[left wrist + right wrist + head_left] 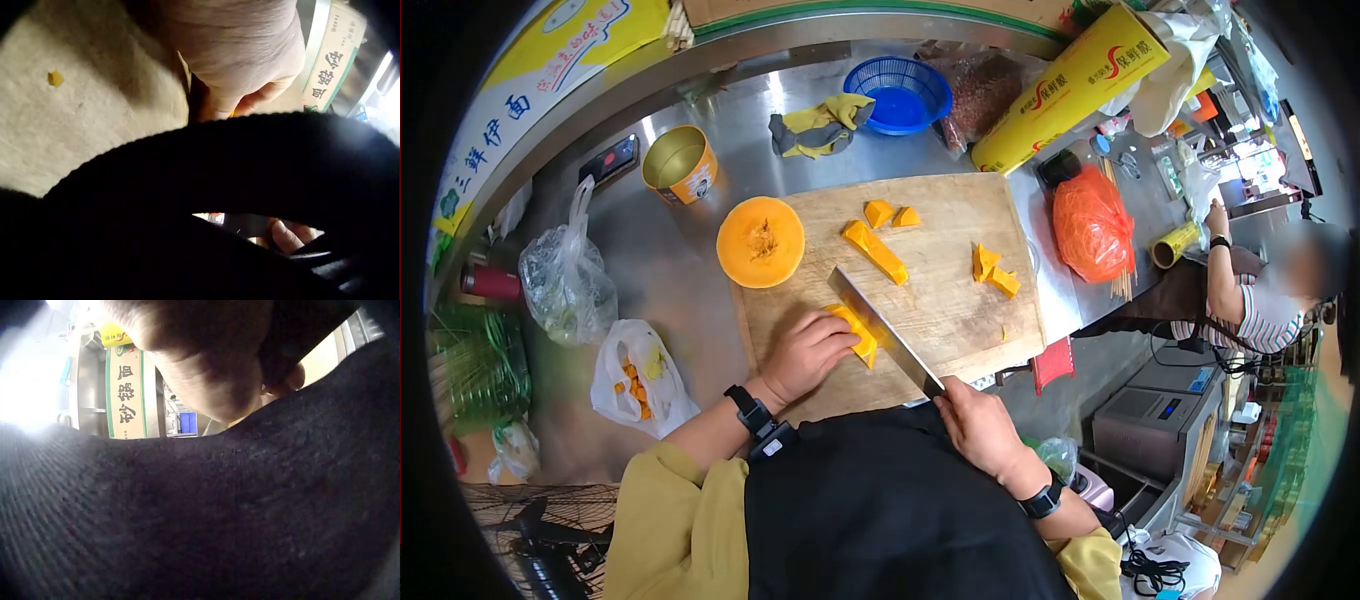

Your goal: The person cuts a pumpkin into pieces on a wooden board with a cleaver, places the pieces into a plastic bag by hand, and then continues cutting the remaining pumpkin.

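On a wooden cutting board [940,300] my left hand [805,352] holds down an orange pumpkin piece [855,330] with curled fingers. My right hand [975,420] grips the handle of a cleaver [885,330], whose blade rests against the piece just right of my left fingers. A halved pumpkin [760,242] lies at the board's left corner. Cut chunks [877,250] and more chunks [994,270] lie farther out. In the left wrist view my left hand [237,56] rests on the board [75,119]; dark cloth fills most of both wrist views.
On the steel counter [670,260] sit a yellow tin [680,165], a blue basket [898,93], gloves [820,125], a yellow film roll [1070,85], an orange bag [1092,225] and plastic bags [565,280], one with pumpkin scraps [635,385]. Another person [1260,300] stands at right.
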`<state>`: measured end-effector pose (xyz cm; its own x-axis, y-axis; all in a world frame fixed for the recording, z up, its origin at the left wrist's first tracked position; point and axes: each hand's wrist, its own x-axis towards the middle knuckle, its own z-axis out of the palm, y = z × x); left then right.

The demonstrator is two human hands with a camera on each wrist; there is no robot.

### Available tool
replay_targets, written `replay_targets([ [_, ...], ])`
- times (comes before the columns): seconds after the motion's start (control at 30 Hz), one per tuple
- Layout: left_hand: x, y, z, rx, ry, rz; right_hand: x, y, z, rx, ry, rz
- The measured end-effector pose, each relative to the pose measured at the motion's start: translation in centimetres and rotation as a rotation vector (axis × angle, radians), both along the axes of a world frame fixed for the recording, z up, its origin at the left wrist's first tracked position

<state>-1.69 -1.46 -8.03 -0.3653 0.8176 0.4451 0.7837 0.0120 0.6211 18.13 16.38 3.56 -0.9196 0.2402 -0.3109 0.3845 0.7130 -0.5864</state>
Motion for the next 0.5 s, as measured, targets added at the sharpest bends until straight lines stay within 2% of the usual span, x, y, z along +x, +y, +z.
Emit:
replay_targets([
  [0.3,-0.2,0.1,-0.4,-0.022,-0.028,-0.007,0.1,-0.3,-0.7,0.066,-0.017,0.101],
  [0.5,-0.5,0.3,-0.6,0.005,-0.049,-0.008,-0.9,-0.5,-0.2,0.121,-0.134,0.174],
])
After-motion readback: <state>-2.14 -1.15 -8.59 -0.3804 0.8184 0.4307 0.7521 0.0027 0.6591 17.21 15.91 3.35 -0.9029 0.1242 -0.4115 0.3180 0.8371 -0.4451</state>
